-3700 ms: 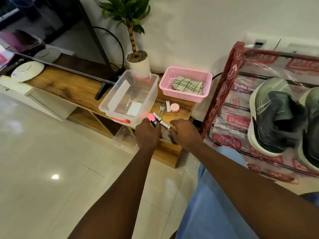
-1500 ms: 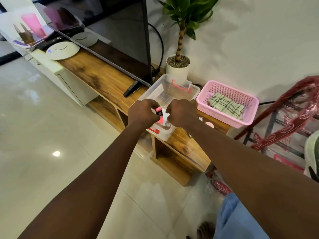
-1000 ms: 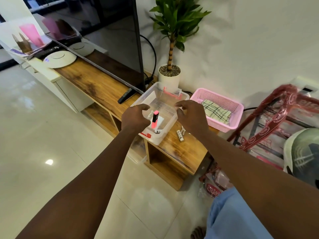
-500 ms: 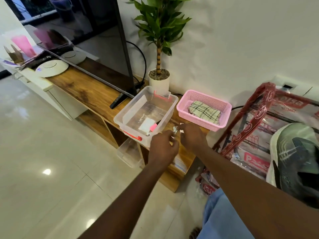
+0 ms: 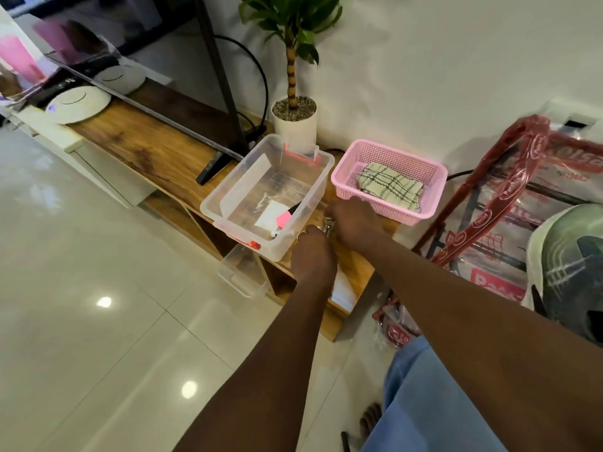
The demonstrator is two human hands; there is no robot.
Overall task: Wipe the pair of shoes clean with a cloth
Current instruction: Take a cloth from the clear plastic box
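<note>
A checked cloth point(image 5: 390, 187) lies folded in the pink basket point(image 5: 434, 177) on the wooden bench. One grey-green shoe point(image 5: 567, 272) with a white sole rests on the plastic-wrapped red rack point(image 5: 509, 190) at the right edge; the rest of the pair is out of frame. My hands meet on the bench between the clear bin point(image 5: 228, 194) and the basket. My right hand point(image 5: 354, 223) pinches a bunch of keys point(image 5: 328, 224). My left hand point(image 5: 313, 254) is curled right beside the keys, and its fingertips are hidden.
The clear bin holds a pink marker point(image 5: 283, 218) and a white card. A potted plant point(image 5: 295, 120) stands behind it, and a TV leg point(image 5: 212, 166) to its left. A clear lid point(image 5: 243, 272) sits under the bench. Glossy floor tiles stretch to the left.
Both hands left the bin after the pink marker dropped in and came down to the bench beside it. They now close around the keys.
</note>
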